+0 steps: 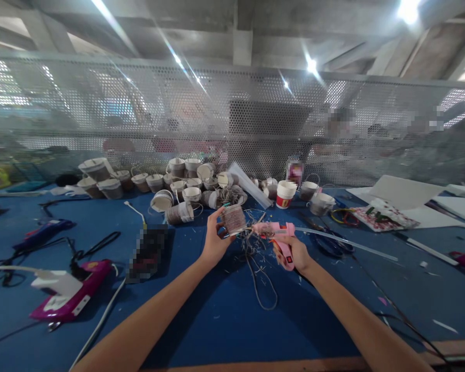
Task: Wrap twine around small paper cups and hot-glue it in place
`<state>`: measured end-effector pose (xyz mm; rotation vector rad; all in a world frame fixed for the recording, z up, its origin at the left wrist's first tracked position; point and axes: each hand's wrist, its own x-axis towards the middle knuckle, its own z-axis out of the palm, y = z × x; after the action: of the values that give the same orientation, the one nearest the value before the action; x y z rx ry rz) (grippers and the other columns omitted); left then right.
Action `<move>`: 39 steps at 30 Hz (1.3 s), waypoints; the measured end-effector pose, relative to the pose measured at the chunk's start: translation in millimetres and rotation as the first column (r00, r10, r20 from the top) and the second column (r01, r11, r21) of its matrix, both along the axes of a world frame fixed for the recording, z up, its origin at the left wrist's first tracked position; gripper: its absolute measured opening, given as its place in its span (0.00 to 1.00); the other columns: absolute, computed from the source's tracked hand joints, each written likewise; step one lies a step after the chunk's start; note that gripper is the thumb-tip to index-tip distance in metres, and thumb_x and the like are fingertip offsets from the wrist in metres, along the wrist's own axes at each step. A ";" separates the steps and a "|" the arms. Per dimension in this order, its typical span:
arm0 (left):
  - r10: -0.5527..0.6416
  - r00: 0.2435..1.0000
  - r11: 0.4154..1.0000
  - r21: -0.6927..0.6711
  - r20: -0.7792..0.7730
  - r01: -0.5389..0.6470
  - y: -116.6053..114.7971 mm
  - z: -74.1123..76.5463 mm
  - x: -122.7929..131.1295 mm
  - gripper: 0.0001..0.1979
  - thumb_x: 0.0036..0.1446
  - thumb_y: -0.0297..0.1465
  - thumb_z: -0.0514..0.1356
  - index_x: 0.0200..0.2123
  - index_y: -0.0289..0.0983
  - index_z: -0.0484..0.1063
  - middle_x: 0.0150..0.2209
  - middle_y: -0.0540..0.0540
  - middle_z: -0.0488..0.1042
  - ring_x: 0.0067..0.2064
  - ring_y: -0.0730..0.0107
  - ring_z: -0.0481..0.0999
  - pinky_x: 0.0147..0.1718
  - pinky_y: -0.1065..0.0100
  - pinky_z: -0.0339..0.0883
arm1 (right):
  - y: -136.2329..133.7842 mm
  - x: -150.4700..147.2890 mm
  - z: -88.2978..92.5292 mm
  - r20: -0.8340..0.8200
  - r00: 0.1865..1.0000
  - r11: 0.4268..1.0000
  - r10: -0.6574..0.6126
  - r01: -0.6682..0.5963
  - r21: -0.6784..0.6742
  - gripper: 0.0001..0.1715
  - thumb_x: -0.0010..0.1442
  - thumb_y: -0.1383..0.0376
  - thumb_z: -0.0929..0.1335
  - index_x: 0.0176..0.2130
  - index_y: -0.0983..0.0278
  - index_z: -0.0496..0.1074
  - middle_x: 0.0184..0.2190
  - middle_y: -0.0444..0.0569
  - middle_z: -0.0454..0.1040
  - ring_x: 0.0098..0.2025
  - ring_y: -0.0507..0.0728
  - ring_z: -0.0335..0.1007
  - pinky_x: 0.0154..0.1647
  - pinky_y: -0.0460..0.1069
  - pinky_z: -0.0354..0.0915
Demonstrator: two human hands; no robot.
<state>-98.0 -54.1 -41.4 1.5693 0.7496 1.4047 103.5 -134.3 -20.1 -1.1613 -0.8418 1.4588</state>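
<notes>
My left hand (216, 238) is closed round a small paper cup (233, 219) wrapped in grey-brown cord, tipped on its side. In my right hand (295, 252) is a pink hot glue gun (273, 230), gripped by its handle. Its nozzle points left and is at the cup's rim; whether it touches I cannot tell. A long clear glue stick (344, 242) sticks out of the back of the gun. Loose cord (264, 307) and scraps lie on the table below and behind the cup.
Several cord-wrapped cups (180, 212) crowd the back of the blue table (232, 330). A stack of paper cups (285, 194) stands behind the glue gun. Left are a phone (147, 253), a magenta power strip (72, 293) and cables. Scissors (333, 245) and white sheets (403, 191) lie right.
</notes>
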 end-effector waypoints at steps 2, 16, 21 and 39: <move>-0.003 1.000 1.000 -0.006 -0.009 0.002 -0.9 1.0 0.0 0.36 0.39 0.23 0.64 0.53 0.46 0.56 0.55 0.44 0.53 0.41 0.73 0.68 0.37 0.70 0.70 | -0.6 -0.7 0.8 0.002 1.000 1.000 -0.002 0.002 -0.006 0.18 0.44 0.58 0.63 0.12 0.66 0.61 0.06 0.43 0.59 0.07 0.47 0.53 0.06 0.42 0.52; -0.005 1.000 1.000 -0.019 -0.008 0.005 -2.1 2.2 -0.2 0.36 0.39 0.24 0.64 0.52 0.47 0.56 0.55 0.45 0.54 0.40 0.74 0.67 0.36 0.71 0.69 | -1.3 -1.0 0.4 -0.012 1.000 0.999 0.019 -0.018 0.042 0.18 0.42 0.57 0.64 0.11 0.66 0.62 0.06 0.43 0.59 0.06 0.47 0.52 0.06 0.42 0.52; -0.016 1.000 1.000 -0.017 -0.009 0.016 -1.2 1.2 -0.4 0.36 0.39 0.25 0.64 0.53 0.46 0.56 0.54 0.44 0.56 0.41 0.73 0.68 0.37 0.70 0.69 | -1.7 -1.9 1.9 0.000 1.000 1.000 -0.008 0.008 0.011 0.18 0.41 0.57 0.65 0.11 0.66 0.62 0.06 0.43 0.59 0.07 0.48 0.54 0.06 0.42 0.51; -0.025 0.998 0.997 -0.075 0.052 0.029 -6.1 9.0 2.9 0.37 0.37 0.25 0.65 0.52 0.46 0.55 0.55 0.45 0.55 0.39 0.74 0.68 0.35 0.70 0.69 | -0.5 0.7 -0.2 0.002 1.000 0.999 -0.009 0.009 0.045 0.17 0.43 0.57 0.64 0.12 0.65 0.62 0.07 0.43 0.60 0.08 0.47 0.54 0.06 0.42 0.50</move>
<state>-95.1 -60.2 -32.4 1.4744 0.7403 1.3756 104.2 -134.7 -20.3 -1.1318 -0.8655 1.4244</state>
